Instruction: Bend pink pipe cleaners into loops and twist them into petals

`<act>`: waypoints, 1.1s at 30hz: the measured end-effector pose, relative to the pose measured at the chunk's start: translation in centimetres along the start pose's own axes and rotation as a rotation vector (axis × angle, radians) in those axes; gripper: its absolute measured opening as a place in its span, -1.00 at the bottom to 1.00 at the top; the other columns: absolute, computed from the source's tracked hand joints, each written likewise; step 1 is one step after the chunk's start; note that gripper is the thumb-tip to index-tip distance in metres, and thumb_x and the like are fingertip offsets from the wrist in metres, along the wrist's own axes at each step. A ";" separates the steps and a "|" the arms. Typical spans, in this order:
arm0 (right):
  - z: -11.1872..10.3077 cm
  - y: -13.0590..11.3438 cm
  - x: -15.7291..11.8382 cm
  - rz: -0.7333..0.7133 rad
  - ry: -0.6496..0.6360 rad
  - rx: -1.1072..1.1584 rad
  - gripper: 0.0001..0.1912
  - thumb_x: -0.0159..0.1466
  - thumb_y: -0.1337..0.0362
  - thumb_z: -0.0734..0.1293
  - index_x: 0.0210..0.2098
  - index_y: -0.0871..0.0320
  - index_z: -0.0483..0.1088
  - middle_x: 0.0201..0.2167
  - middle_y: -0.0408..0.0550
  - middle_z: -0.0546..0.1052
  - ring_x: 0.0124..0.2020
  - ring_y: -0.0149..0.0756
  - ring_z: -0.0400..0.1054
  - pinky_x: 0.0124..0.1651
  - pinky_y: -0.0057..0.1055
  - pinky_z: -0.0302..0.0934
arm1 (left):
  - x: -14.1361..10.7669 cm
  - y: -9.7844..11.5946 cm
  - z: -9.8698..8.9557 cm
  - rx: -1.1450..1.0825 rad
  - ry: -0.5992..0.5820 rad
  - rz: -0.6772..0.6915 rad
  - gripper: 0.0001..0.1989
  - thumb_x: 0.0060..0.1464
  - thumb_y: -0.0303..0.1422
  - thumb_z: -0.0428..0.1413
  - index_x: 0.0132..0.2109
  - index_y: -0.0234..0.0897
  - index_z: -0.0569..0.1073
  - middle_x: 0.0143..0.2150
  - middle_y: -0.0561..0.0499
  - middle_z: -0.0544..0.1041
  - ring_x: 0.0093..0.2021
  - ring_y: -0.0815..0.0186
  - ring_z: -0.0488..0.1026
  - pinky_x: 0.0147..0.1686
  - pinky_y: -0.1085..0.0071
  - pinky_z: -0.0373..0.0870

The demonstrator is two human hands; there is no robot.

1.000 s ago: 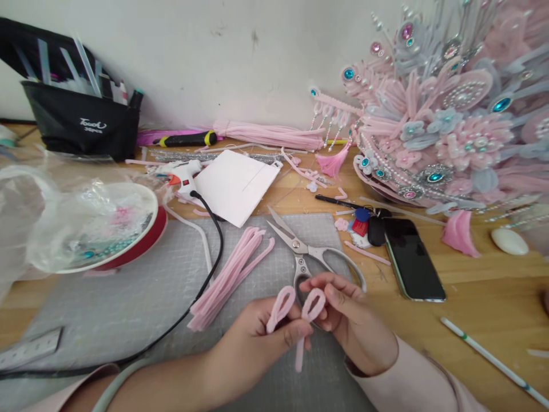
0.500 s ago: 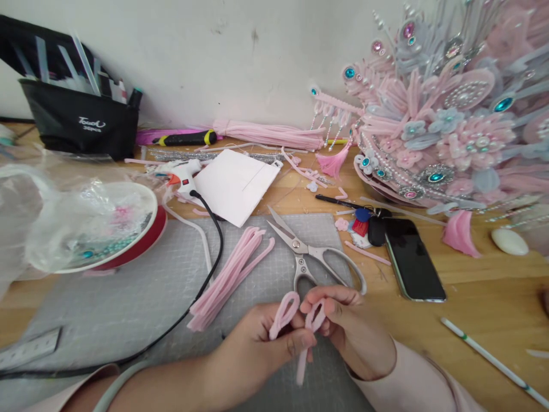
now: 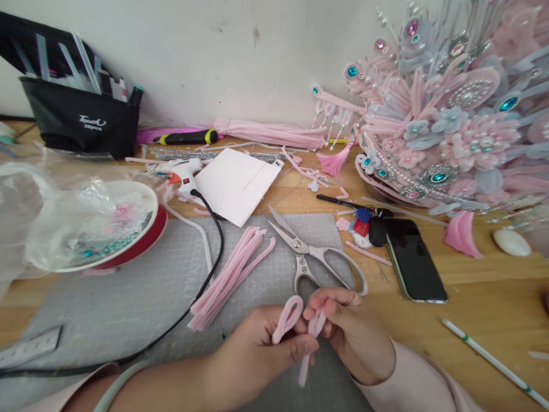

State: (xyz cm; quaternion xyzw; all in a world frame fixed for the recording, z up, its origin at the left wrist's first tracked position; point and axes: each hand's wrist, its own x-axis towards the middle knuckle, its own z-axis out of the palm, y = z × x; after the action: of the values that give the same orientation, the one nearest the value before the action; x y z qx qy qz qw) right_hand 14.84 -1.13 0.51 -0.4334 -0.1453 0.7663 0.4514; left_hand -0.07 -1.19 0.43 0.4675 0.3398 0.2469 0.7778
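Note:
A pink pipe cleaner (image 3: 288, 318) bent into two loops is held between my hands, low in the middle of the view. My left hand (image 3: 266, 337) pinches it near the base of the loops, and a short tail hangs below the thumb. With its fingertips, my right hand (image 3: 343, 320) grips the right loop, which looks narrow. Just beyond my fingers lie scissors (image 3: 297, 245) with their blades slightly apart. A bundle of pink pipe cleaners (image 3: 231, 277) rests on the grey cutting mat (image 3: 141, 309) to the left.
A hot glue gun (image 3: 185, 176) with a black cord lies beside a white card (image 3: 238, 186). The phone (image 3: 415, 260) sits at right, near a white pen (image 3: 493, 361). A jewelled pink headdress (image 3: 433, 126) stands at back right. A bowl of beads (image 3: 160, 232) is at left.
The fingers of my right hand have pressed the right loop narrower. The left loop looks almost the same, and the view has shifted slightly.

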 end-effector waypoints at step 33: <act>-0.4 1.0 0.2 -0.276 -0.071 -0.202 -0.85 0.09 0.23 0.35 -0.54 0.18 0.43 -0.61 -0.22 0.22 -0.70 -0.56 0.05 -0.69 -0.55 0.01 | 0.0 -0.1 -0.2 -0.020 -0.026 0.069 -0.64 0.14 -0.16 -0.16 -0.18 -0.29 0.41 -0.29 -0.03 0.42 -0.33 0.36 0.28 -0.28 0.45 0.24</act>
State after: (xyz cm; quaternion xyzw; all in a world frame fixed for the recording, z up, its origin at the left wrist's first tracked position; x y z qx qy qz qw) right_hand 14.56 -1.61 -0.50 -0.4254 -0.2955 0.6934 0.5010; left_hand -0.20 -1.09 0.31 0.4745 0.3109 0.2710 0.7777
